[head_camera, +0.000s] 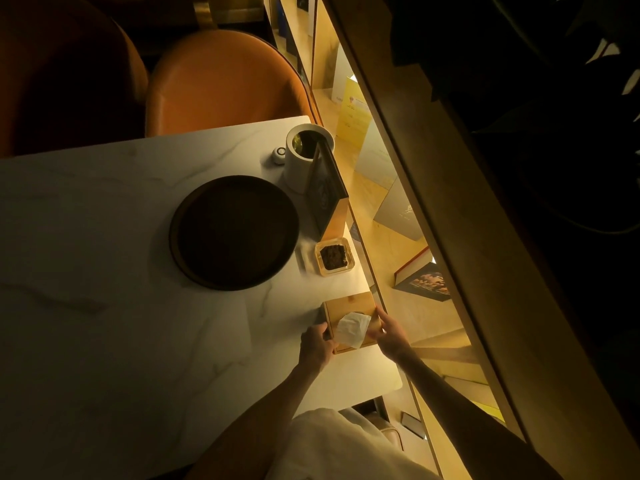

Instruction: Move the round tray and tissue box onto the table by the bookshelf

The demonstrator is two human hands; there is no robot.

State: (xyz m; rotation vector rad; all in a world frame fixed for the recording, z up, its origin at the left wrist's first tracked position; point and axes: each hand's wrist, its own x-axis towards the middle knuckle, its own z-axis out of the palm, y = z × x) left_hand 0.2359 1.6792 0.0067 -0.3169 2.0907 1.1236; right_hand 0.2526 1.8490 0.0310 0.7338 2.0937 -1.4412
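Note:
A dark round tray lies flat on the white marble table, right of its middle. A wooden tissue box with a white tissue sticking out of its top rests on the table near the right edge, beside the lit bookshelf. My left hand grips the box's left side and my right hand holds its right side. Whether the box is lifted or resting is hard to tell.
A white cylindrical pot, a small round object, a standing menu card and a small square dish line the table's right edge. Two orange chairs stand behind the table. Books lie on the shelf.

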